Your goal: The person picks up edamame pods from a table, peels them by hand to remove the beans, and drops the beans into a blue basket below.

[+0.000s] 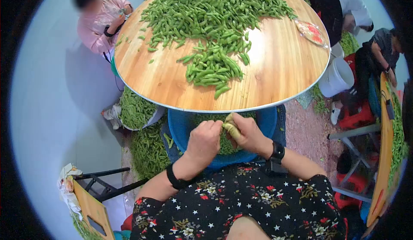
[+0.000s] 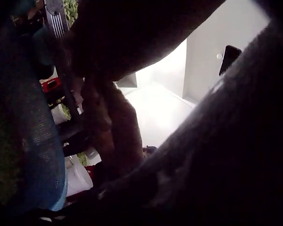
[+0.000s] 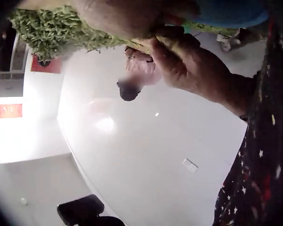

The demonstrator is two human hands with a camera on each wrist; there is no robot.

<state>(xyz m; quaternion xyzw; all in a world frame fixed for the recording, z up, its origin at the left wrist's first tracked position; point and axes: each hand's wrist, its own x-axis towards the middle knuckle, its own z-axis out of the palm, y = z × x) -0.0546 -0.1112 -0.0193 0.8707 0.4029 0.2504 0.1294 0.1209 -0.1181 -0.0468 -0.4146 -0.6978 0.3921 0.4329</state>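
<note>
Over a blue tub (image 1: 174,123), my left hand (image 1: 202,142) and right hand (image 1: 251,136) meet fingertip to fingertip. Between them they pinch a small green edamame pod (image 1: 223,126), mostly covered by the fingers. Yellowish coverings wrap the thumb and a finger of my right hand. Green beans (image 1: 226,146) lie in the tub below. Just beyond the hands, a heap of edamame pods (image 1: 215,7) spreads over the round wooden table (image 1: 279,74), with a smaller cluster (image 1: 211,72) nearer its front edge. The left wrist view is very dark; the right wrist view shows both hands close together.
A flat plastic packet (image 1: 312,32) lies on the table's right side. To the left stand a full container of green pods (image 1: 137,108) and a floor pile (image 1: 148,151). White buckets (image 1: 337,77) stand right. A person in pink (image 1: 101,22) sits at the left; others work at right.
</note>
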